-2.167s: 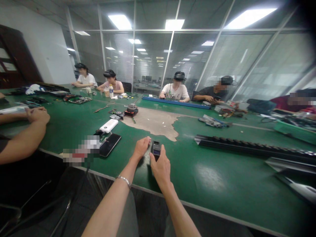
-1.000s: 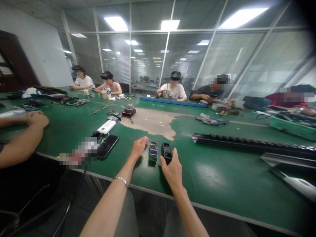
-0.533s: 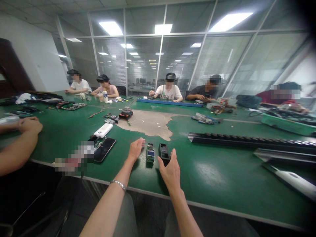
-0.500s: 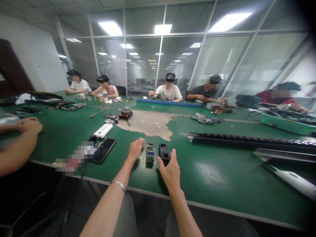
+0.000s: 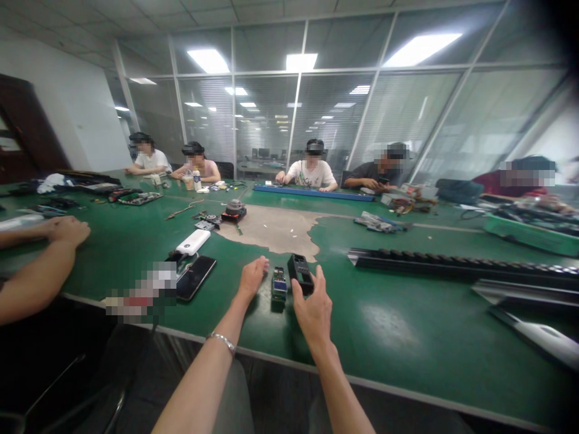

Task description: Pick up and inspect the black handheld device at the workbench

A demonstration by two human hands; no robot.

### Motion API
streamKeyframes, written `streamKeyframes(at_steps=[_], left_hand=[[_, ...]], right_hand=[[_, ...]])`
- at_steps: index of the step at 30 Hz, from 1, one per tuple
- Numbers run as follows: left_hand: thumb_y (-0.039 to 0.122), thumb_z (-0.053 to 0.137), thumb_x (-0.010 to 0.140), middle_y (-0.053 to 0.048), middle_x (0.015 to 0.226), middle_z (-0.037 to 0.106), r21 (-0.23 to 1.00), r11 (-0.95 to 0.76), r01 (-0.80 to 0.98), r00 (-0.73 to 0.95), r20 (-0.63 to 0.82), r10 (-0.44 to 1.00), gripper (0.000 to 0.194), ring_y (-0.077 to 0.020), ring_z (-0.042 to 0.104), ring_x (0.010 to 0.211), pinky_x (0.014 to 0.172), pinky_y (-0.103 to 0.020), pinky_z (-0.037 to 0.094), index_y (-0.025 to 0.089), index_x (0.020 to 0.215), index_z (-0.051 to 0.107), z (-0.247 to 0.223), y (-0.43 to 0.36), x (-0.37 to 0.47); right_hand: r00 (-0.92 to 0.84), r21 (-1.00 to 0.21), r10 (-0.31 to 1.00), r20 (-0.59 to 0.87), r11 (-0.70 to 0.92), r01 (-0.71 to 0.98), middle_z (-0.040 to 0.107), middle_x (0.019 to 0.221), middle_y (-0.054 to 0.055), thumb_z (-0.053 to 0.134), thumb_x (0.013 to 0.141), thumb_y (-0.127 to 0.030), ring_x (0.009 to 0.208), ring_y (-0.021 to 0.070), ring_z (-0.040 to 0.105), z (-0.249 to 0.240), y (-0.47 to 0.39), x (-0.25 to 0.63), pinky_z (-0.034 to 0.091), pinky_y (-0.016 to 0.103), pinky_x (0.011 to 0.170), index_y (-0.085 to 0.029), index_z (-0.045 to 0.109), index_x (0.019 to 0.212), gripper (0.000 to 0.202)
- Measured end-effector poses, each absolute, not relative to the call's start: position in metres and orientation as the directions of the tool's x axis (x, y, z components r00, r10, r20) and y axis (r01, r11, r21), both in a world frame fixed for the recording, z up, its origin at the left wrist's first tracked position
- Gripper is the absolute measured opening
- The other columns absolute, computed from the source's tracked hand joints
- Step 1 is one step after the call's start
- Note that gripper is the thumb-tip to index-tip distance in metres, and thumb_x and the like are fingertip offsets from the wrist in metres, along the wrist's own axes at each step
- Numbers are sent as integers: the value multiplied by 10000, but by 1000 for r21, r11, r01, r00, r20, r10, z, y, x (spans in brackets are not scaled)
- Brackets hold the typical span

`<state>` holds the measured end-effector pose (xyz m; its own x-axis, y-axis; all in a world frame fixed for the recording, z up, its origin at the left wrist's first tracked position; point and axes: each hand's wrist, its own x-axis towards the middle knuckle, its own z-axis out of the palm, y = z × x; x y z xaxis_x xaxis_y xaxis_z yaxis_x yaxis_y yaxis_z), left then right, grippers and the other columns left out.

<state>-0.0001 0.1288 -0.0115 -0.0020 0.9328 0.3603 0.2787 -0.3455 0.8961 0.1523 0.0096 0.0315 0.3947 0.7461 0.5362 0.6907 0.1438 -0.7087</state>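
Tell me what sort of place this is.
Likely a shared electronics workroom in an office: a long green table strewn with parts, an exposed circuit board beside the black casing in the right hand, and a glass partition beyond the table.

Single camera, worn on head, above near edge of green desk (image 5: 393,328). Faces forward and down, across depth of desk to seated people (image 5: 312,173) and glass partition (image 5: 266,102) behind them. Very wide angle: partition slants at right, ceiling (image 5: 76,25) shows along top. Nearest to lens: forearms (image 5: 195,377), running in from bottom edge to left hand (image 5: 253,277) and right hand (image 5: 313,308), below middle of frame. Upper right corner dark.
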Motion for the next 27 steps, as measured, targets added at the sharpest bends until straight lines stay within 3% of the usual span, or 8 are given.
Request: streamKeyframes(at_steps=[5, 17, 27], left_hand=[[541, 297, 940, -102, 919, 735, 895, -355, 270, -6, 370, 929, 573, -165, 683, 759, 696, -273, 527, 140, 1031, 697, -12, 129, 0], [535, 296, 941, -99, 921, 737, 901, -356, 246, 4, 367, 930, 568, -166, 686, 759, 714, -283, 530, 145, 1036, 698, -11, 130, -2], [523, 289, 946, -91, 926, 740, 899, -356, 256, 10, 366, 931, 558, -173, 692, 775, 718, -279, 534, 157, 1024, 704, -8, 128, -4]], right_hand=[[354, -741, 789, 502, 181, 646, 639, 1172, 157, 506, 855, -472, 1046, 287, 626, 38, 12, 132, 473, 398, 882, -106, 278, 1456, 740], [349, -636, 804, 482, 47, 770, 621, 1174, 222, 464, 877, -466, 988, 331, 640, 39, 12, 110, 480, 411, 804, -67, 251, 1463, 740], [313, -571, 810, 495, 32, 821, 625, 1144, 233, 453, 887, -441, 968, 319, 641, 28, 13, 97, 480, 393, 787, -41, 250, 1454, 723]])
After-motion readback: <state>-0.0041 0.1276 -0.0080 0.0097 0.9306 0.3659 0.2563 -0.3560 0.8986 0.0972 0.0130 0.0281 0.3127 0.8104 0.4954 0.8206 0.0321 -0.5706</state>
